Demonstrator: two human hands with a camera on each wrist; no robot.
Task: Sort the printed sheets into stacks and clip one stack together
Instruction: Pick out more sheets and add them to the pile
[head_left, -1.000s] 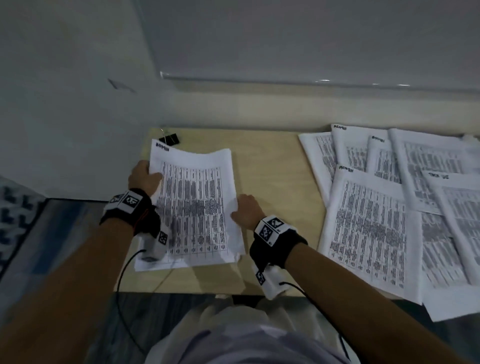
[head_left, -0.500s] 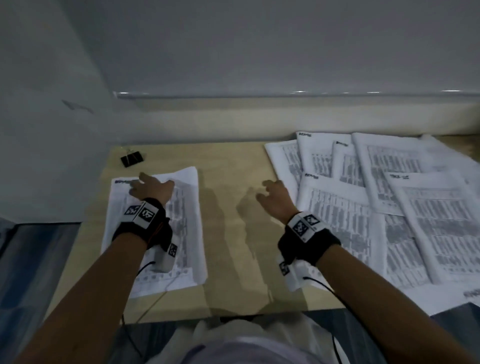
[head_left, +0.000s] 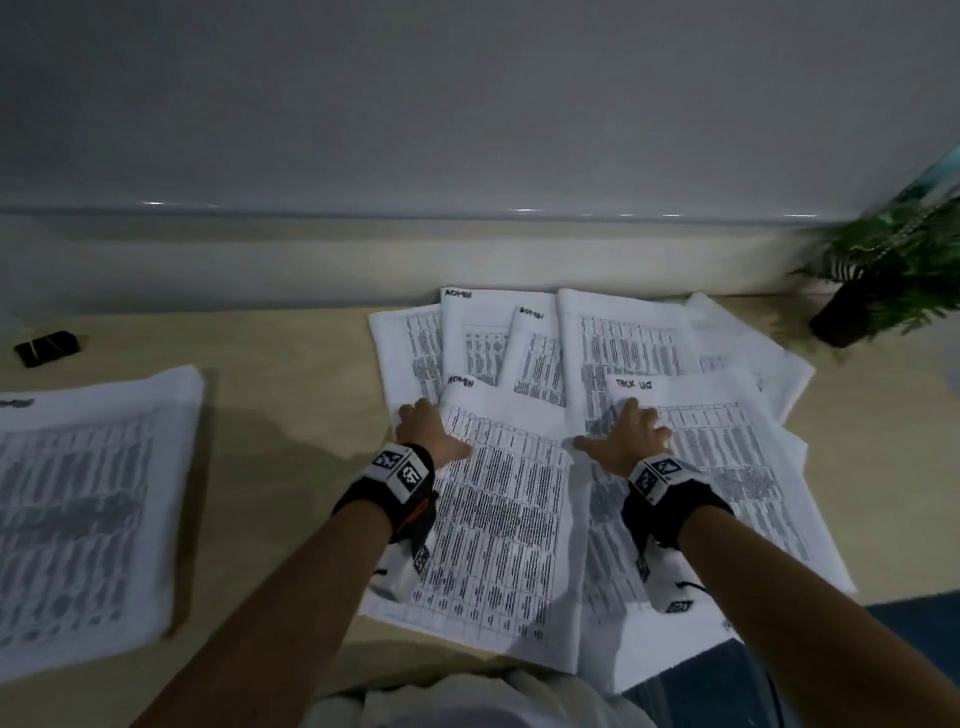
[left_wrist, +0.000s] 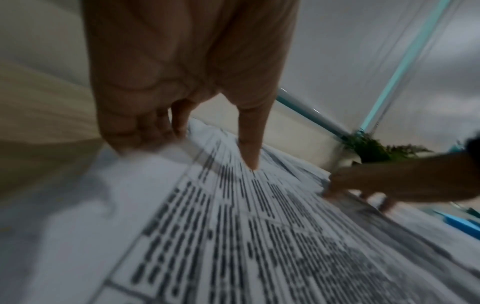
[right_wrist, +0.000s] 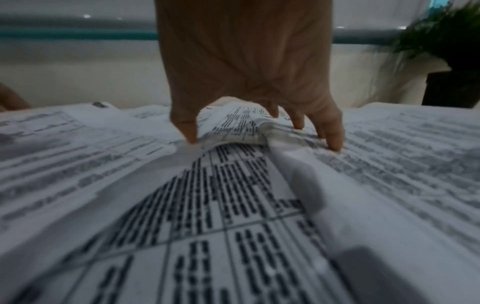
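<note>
- Head view: both hands are down on the spread of white printed sheets (head_left: 649, 358) fanned over the right part of the light wooden worktop (head_left: 291, 395).
- Left hand (head_left: 434, 434): sits at the left edge of the near white sheet with a printed table (head_left: 498, 519). Left wrist view shows the thumb (left_wrist: 250, 144) tip pressing on top of the print and the fingers (left_wrist: 135, 131) curled at the sheet's edge, which lifts slightly against them. Grip reads as a pinch on that sheet's edge; motion blur, so contact under the paper can't be confirmed.
- Right hand (head_left: 626, 436): spread over the seam between that sheet and the neighbouring white sheet with a handwritten heading (head_left: 727, 467). Right wrist view (right_wrist: 244, 61): fingertips (right_wrist: 333, 139) and thumb planted on paper, a paper edge buckled up into a ridge between them. Fingers arched, not wrapped round anything, so the grip is loose, pressing only.
- Sorted white stack of printed sheets (head_left: 88, 509): lies flat well off to the left of the left hand, nothing touching it.
- Small black binder clip (head_left: 48, 348): on the worktop beyond that stack, apart from it and far from both hands.
- Green potted plant in a dark pot (head_left: 883, 280): far right of the right hand, at the back corner by the wall.
</note>
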